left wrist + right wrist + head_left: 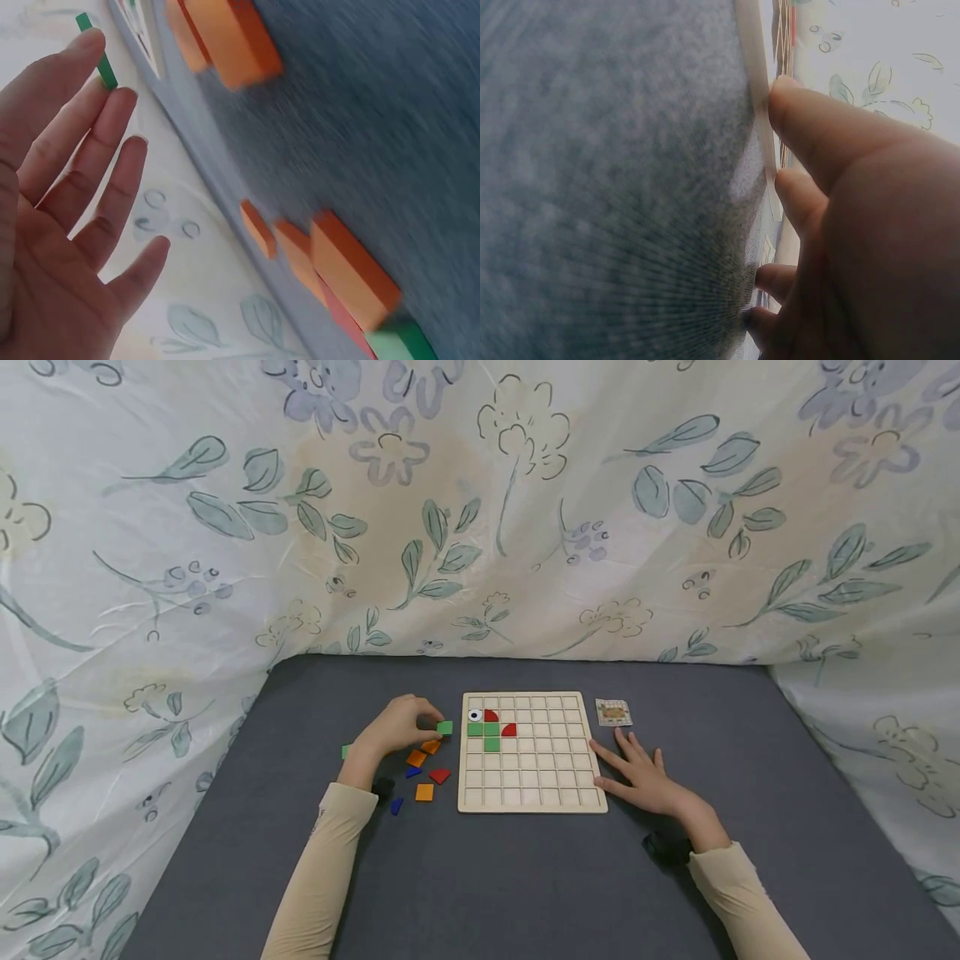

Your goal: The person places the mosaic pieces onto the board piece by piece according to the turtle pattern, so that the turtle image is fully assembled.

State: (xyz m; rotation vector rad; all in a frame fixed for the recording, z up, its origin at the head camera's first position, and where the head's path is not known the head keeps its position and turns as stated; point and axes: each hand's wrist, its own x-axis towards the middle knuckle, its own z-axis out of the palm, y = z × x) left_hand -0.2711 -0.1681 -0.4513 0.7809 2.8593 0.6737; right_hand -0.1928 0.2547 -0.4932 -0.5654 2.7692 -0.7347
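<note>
My left hand [396, 725] pinches a green square tile [445, 727] between thumb and fingertips, just left of the wooden grid board [543, 777]. In the left wrist view this green tile [109, 73] shows edge-on, the other fingers spread. At the board's upper left lie an eye tile [475, 716], red rounded pieces [509, 730] and several green squares [491, 744]. My right hand [648, 781] has its fingers spread on the board's right side; in the right wrist view the thumb [817, 124] touches the board's edge [754, 67].
Below the left hand lie loose orange tiles [424, 792], blue pieces [397, 807] and a red piece [439, 776]. Another green tile [345, 751] is partly hidden behind the left wrist. A small picture card [613, 712] lies right of the board. Floral cloth [517, 585] hangs behind the grey table [525, 877].
</note>
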